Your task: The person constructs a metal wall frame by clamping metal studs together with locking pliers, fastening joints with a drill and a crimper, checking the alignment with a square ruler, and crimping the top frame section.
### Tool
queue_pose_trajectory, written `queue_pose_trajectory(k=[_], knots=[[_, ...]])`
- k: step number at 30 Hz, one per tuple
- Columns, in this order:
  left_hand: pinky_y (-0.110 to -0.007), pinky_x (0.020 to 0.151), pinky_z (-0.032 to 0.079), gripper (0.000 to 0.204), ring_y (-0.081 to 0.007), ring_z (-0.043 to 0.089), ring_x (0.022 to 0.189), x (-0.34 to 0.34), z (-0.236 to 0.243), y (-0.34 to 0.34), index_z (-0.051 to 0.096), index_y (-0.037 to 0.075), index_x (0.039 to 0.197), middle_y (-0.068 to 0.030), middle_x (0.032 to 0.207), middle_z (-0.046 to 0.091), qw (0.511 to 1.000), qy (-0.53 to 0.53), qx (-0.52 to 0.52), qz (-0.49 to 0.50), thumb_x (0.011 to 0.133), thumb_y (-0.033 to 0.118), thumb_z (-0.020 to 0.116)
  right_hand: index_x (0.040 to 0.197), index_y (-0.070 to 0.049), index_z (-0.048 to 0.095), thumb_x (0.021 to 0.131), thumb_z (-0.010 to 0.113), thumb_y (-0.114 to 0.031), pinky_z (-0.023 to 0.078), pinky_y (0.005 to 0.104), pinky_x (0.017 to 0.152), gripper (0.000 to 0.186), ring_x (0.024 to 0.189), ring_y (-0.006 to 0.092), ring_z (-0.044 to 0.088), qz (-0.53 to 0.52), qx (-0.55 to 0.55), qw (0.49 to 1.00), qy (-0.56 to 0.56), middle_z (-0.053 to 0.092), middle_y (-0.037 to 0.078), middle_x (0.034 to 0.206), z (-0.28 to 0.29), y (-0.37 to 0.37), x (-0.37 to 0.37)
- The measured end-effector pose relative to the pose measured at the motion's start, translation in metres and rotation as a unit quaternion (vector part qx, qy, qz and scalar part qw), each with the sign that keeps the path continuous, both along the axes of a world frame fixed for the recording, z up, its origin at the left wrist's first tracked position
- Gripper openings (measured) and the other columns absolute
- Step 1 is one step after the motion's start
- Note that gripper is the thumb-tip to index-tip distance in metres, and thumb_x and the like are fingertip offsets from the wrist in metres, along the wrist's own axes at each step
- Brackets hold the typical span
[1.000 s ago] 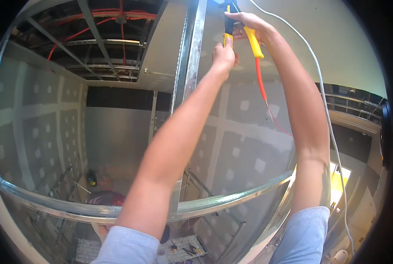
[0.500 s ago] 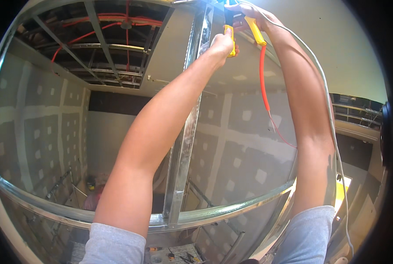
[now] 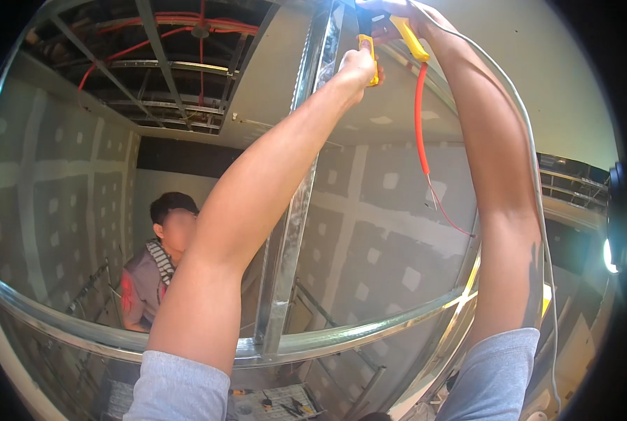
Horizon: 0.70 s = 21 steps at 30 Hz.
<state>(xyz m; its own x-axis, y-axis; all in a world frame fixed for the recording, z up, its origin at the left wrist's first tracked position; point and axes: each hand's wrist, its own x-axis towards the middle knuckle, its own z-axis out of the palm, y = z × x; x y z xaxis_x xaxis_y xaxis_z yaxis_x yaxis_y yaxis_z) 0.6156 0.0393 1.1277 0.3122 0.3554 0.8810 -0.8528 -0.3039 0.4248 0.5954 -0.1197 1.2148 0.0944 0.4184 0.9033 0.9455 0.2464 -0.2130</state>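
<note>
Both arms reach up to the top edge of the view. My left hand (image 3: pixel 359 69) is closed around one yellow-and-black handle (image 3: pixel 367 43) of a two-handled tool, next to the metal stud. Higher up, my right hand (image 3: pixel 420 22) is closed at the tool's other yellow handle (image 3: pixel 409 41). The tool's head is cut off by the frame, so its exact kind cannot be told. An orange flexible conduit (image 3: pixel 419 119) hangs below the right-hand handle, with thin red and white wires (image 3: pixel 436 196) coming from its lower end.
A vertical metal stud (image 3: pixel 285 266) meets a curved-looking metal rail (image 3: pixel 313 345) in front of me. A grey cable (image 3: pixel 513 105) runs along my right arm. Another person (image 3: pixel 149 274) stands below at left. Tools lie on a platform (image 3: pixel 285 400) beneath. Ceiling framing (image 3: pixel 159 63) is exposed.
The other person has come into view behind my left arm. My view has shifted slightly; both hands keep their hold on the tool, and the conduit still hangs.
</note>
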Motion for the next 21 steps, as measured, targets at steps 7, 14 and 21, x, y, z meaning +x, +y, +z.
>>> queue_pose_trajectory(k=[7, 14, 21], knots=[[-0.036, 0.059, 0.055, 0.046, -0.0185, 0.059, 0.066, -0.001, 0.0, -0.005, 0.055, 0.001, 0.104, -0.0089, 0.082, 0.058, 0.998, -0.001, -0.034, -0.051, 0.11, 0.044, 0.041, 0.114, -0.002, 0.06, 0.087, 0.076, -0.045, 0.056, 0.0378, 0.08, 0.053, 0.09, 0.0232, 0.066, -0.006, 0.002, 1.0, -0.012, 0.064, 0.013, 0.103, 0.004, -0.008, -0.01], [-0.04, 0.063, 0.056, 0.051, -0.021, 0.06, 0.071, -0.009, -0.001, 0.008, 0.056, -0.001, 0.104, -0.0111, 0.091, 0.06, 1.0, 0.003, -0.02, -0.005, 0.109, 0.047, 0.042, 0.112, -0.003, 0.06, 0.087, 0.077, -0.045, 0.055, 0.0377, 0.078, 0.052, 0.089, 0.0229, 0.065, 0.01, -0.025, 1.0, -0.011, 0.065, 0.012, 0.101, -0.011, 0.009, -0.017], [-0.058, 0.116, 0.029, 0.123, -0.0434, 0.041, 0.14, -0.027, -0.033, -0.036, 0.046, -0.009, 0.142, -0.0318, 0.144, 0.048, 0.968, 0.063, 0.102, 0.222, 0.073, 0.091, 0.055, 0.11, -0.003, 0.061, 0.086, 0.077, -0.045, 0.055, 0.0376, 0.077, 0.051, 0.087, 0.0226, 0.065, -0.02, -0.029, 0.999, 0.0, 0.065, 0.012, 0.099, -0.033, 0.009, -0.012]])
